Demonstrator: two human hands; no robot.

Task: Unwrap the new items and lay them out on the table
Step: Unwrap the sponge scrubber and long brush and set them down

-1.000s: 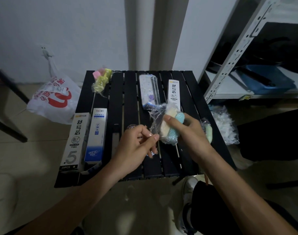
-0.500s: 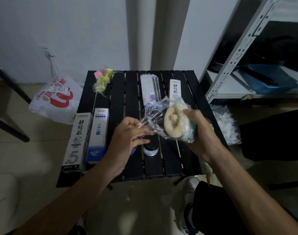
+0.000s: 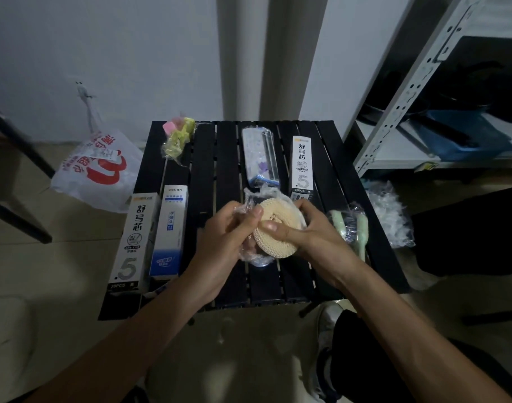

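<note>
Fingers (image 3: 250, 219) of left hand (image 3: 220, 242) and right hand (image 3: 314, 235) curled round cream mesh roll (image 3: 279, 221), clear wrap (image 3: 259, 195) under left ones.

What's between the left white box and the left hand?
The blue-white box, lying flat, then bare table up to the left hand; head view.
</note>
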